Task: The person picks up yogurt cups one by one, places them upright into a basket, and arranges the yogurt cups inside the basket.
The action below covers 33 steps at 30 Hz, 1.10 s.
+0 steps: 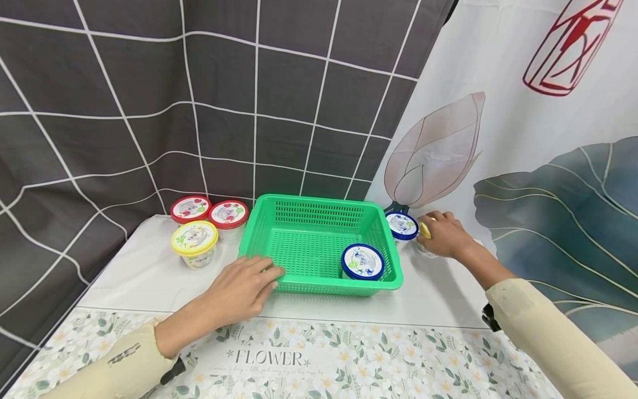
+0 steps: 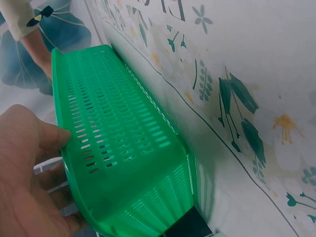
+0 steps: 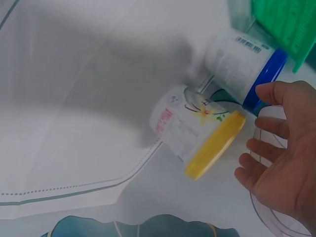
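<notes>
Head view: green plastic basket (image 1: pixel 294 252), near middle of back edge of worktop (image 1: pixel 144 277); left hand (image 1: pixel 244 288), fingers clamped on near-left rim. Blue-lidded tub (image 1: pixel 363 262), basket's near-right corner. Right hand (image 1: pixel 446 235), fingers slightly apart, beside yellow-lidded tub (image 3: pixel 195 128), worktop's back-right corner.

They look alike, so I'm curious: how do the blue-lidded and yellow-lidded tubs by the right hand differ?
The blue-lidded tub sits nearer the green basket than the yellow-lidded tub. In the right wrist view, the blue-lidded tub shows a barcode; the yellow-lidded tub, a flower print. Both have whitish bodies.
</notes>
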Each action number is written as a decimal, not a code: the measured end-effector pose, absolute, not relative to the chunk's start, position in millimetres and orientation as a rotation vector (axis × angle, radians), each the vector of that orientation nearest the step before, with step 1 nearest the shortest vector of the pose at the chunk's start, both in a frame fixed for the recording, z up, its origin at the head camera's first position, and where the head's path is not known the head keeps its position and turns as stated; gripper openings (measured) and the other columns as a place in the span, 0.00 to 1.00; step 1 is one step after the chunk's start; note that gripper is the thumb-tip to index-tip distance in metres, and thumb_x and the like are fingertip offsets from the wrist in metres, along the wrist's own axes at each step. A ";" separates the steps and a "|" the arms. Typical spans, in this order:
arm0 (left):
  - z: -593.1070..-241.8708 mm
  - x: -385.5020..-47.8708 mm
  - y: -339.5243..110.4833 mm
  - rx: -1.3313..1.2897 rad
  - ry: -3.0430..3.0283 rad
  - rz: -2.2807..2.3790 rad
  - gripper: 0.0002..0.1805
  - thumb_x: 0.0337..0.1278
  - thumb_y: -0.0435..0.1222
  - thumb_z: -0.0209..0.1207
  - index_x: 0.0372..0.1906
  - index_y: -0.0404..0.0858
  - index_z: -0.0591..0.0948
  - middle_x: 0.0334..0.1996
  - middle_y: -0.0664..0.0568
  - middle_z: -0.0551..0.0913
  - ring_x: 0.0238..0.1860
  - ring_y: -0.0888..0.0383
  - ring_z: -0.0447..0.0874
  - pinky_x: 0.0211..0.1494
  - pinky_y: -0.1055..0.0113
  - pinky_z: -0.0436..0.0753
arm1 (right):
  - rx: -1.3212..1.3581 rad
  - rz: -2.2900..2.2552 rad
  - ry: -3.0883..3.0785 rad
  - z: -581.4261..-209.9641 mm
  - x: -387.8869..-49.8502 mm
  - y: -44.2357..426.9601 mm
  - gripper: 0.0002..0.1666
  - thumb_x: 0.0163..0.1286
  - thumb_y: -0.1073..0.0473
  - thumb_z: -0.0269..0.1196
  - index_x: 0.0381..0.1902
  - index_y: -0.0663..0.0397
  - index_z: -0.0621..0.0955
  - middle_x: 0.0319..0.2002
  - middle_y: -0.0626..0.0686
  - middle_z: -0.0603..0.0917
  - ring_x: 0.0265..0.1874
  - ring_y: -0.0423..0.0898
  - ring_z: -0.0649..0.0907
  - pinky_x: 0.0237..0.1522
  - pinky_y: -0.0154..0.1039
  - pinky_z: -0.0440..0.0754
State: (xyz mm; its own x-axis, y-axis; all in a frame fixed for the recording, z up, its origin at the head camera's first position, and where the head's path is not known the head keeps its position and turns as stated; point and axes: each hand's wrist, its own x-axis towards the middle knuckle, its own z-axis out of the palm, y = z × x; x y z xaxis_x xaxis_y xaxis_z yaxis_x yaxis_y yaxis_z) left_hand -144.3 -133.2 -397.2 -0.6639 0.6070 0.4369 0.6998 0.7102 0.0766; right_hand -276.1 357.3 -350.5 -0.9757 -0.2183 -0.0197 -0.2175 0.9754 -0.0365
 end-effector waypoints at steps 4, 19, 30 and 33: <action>-397.6 -144.5 -133.1 -1.017 -2.532 -0.341 0.13 0.75 0.36 0.70 0.58 0.42 0.91 0.45 0.54 0.89 0.45 0.56 0.85 0.47 0.61 0.84 | -0.328 -0.070 3.094 -351.5 -277.4 360.7 0.37 0.79 0.51 0.64 0.78 0.67 0.76 0.78 0.79 0.71 0.75 0.82 0.68 0.77 0.82 0.66; -396.8 -144.3 -132.4 -1.018 -2.518 -0.337 0.13 0.75 0.36 0.70 0.58 0.42 0.91 0.44 0.54 0.89 0.44 0.56 0.85 0.47 0.61 0.85 | -0.256 -0.138 3.071 -358.2 -283.4 371.6 0.41 0.80 0.49 0.60 0.82 0.68 0.71 0.81 0.79 0.65 0.76 0.83 0.64 0.75 0.85 0.63; -397.3 -144.4 -133.0 -1.022 -2.521 -0.336 0.13 0.75 0.35 0.69 0.58 0.41 0.91 0.44 0.54 0.89 0.44 0.56 0.85 0.47 0.61 0.85 | -0.176 -0.147 3.045 -357.2 -289.1 375.5 0.41 0.82 0.47 0.56 0.83 0.66 0.69 0.82 0.80 0.62 0.77 0.88 0.63 0.75 0.85 0.65; -397.2 -144.2 -132.9 -1.020 -2.520 -0.335 0.13 0.74 0.35 0.70 0.58 0.41 0.91 0.43 0.54 0.89 0.44 0.56 0.85 0.47 0.61 0.85 | -0.164 -0.141 3.031 -356.6 -290.5 376.7 0.40 0.83 0.46 0.55 0.83 0.65 0.68 0.82 0.81 0.62 0.77 0.89 0.64 0.73 0.86 0.67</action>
